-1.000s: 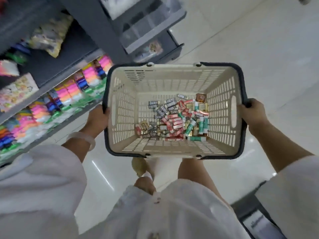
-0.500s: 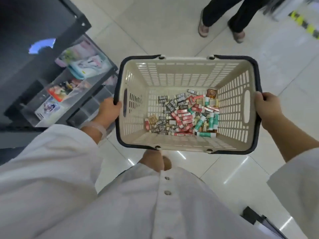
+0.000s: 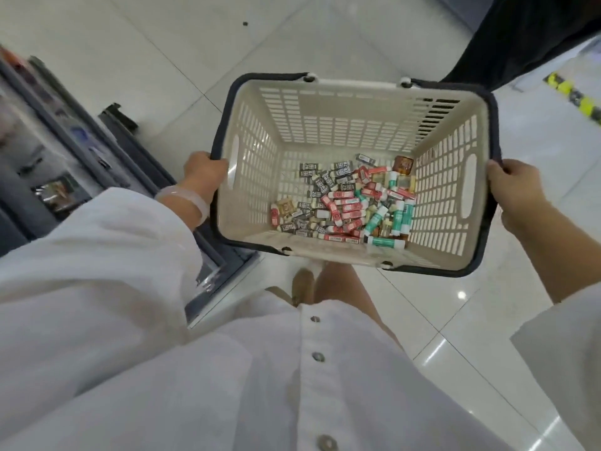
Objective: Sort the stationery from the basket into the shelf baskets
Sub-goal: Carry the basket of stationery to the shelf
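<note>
Both hands are busy carrying: my left hand (image 3: 204, 169) curls round the dark rim of the basket (image 3: 325, 102) on its left side, and my right hand (image 3: 510, 187) grips the rim on the far side, so neither is free to pick. Inside, the stationery (image 3: 344, 200) lies in a loose heap on the basket floor, toward the near right corner. I judge this to be the carrying step, with no sorting begun; next I need to face the shelf (image 3: 65, 164) at my left and free one hand. Open tiled floor (image 3: 130, 60) lies ahead, though a dark-clothed person (image 3: 520, 37) stands just beyond the far right corner.
</note>
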A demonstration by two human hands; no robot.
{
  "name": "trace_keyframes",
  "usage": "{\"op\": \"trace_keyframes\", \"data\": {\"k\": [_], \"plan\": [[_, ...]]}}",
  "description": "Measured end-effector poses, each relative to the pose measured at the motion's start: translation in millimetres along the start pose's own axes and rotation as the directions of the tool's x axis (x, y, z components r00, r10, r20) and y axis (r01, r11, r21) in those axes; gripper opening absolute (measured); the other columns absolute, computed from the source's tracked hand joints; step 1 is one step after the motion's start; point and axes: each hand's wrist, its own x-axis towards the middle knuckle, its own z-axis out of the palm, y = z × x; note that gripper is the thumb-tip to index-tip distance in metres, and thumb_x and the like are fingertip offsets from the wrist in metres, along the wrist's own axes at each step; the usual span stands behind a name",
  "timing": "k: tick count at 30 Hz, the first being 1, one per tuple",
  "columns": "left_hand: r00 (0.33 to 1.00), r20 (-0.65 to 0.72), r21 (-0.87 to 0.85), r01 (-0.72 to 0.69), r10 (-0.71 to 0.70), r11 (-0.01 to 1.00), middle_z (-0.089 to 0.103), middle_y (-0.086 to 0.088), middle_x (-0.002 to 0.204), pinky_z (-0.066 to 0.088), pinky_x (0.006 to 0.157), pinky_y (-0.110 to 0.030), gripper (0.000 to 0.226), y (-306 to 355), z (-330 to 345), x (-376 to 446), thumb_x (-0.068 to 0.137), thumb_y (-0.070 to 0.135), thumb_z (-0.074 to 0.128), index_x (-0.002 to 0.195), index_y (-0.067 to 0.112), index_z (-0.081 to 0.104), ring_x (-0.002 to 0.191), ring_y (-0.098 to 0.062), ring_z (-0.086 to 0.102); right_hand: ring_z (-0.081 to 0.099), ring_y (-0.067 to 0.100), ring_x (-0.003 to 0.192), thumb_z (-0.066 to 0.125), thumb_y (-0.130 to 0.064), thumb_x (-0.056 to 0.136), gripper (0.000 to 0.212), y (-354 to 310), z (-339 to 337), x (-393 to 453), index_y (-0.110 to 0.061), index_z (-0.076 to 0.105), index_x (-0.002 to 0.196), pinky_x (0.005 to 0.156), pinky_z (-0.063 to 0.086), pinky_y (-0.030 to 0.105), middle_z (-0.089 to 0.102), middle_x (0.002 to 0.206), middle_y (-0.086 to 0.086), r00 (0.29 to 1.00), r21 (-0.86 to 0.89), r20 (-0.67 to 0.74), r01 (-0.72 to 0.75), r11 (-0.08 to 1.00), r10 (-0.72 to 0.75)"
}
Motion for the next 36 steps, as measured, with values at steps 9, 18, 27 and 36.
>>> {"op": "trace_keyframes", "data": {"k": [9, 18, 27, 36], "plan": [[0.974, -0.207, 0.019, 0.093, -0.087, 0.995, 0.052, -0.004, 0.071, 0.037, 0.060, -0.026, 0.014, 83.4, -50.9, 131.7, 0.091, 0.017, 0.046, 0.082, 0.010, 0.055, 0.068, -0.022, 0.050, 0.054, 0.026, 0.083, 0.045, -0.025, 0.094, 0.033, -193.8, 113.4, 169.4, 0.002, 0.059, 0.108, 0.071, 0.049, 0.038, 0.058, 0.092, 0.014, 0.956, -0.207, 0.266, 0.180, 0.962, -0.121], [0.885, -0.326, -0.287, 0.243, -0.333, 0.927, 0.062, -0.020, 0.111, 0.050, 0.086, -0.041, 0.029, 121.9, -128.4, 248.2, 0.091, 0.017, 0.051, 0.112, -0.001, 0.059, 0.100, -0.034, 0.059, 0.053, 0.023, 0.084, 0.048, -0.020, 0.093, 0.024, -436.5, 283.1, 279.5, -0.004, 0.061, 0.105, 0.075, 0.044, 0.032, 0.061, 0.110, 0.020, 0.844, -0.238, 0.482, 0.385, 0.892, -0.235], [0.787, -0.375, -0.397, 0.341, -0.490, 0.852, 0.064, -0.023, 0.106, 0.050, 0.086, -0.042, 0.027, 157.4, -233.4, 403.5, 0.090, 0.015, 0.053, 0.108, -0.003, 0.061, 0.099, -0.036, 0.060, 0.060, 0.035, 0.098, 0.052, -0.018, 0.090, 0.011, -651.8, 493.0, 333.4, -0.011, 0.059, 0.095, 0.091, 0.049, 0.047, 0.063, 0.107, 0.018, 0.764, -0.305, 0.591, 0.511, 0.803, -0.261], [0.598, -0.414, -0.588, 0.399, -0.686, 0.703, 0.065, -0.021, 0.105, 0.049, 0.087, -0.039, 0.028, 202.1, -342.0, 545.7, 0.089, 0.018, 0.054, 0.109, 0.000, 0.062, 0.098, -0.034, 0.061, 0.057, 0.026, 0.079, 0.053, -0.017, 0.088, 0.020, -872.9, 702.7, 353.9, -0.013, 0.055, 0.068, 0.068, 0.050, 0.034, 0.058, 0.080, 0.013, 0.547, -0.239, 0.781, 0.708, 0.665, -0.301]]}}
